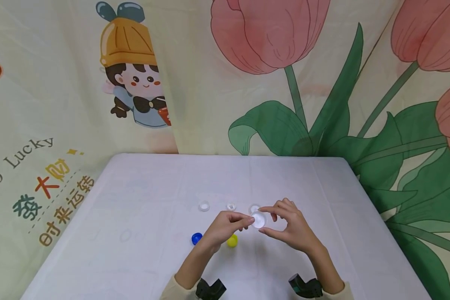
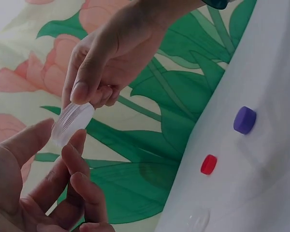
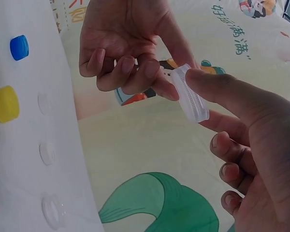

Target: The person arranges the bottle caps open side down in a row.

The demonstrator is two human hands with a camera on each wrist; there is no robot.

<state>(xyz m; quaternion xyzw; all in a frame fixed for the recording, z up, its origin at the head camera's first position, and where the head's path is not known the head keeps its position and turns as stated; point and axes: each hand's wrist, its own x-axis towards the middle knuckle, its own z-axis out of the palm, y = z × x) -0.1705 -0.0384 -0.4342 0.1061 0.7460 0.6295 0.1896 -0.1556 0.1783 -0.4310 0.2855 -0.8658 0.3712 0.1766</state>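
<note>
Both hands hold a clear round plastic lid (image 1: 259,220) with a finely ribbed side, raised over the table. My left hand (image 1: 225,227) pinches its left edge between thumb and forefinger. From the other side, my right hand (image 1: 290,225) grips it with thumb and forefinger spread across the rim. In the right wrist view the lid (image 3: 189,96) is seen edge-on between the fingers. Behind it in the head view, a clear round piece (image 1: 254,208) lies on the table, partly covered by the lid and right fingers.
Two more small clear round pieces (image 1: 204,206) lie in a row behind the hands. Nearer stand a blue cap (image 1: 196,238) and a yellow cap (image 1: 232,241), close to the left forearm. The left wrist view shows a red cap (image 2: 209,165) and a purple cap (image 2: 244,120) on the white table.
</note>
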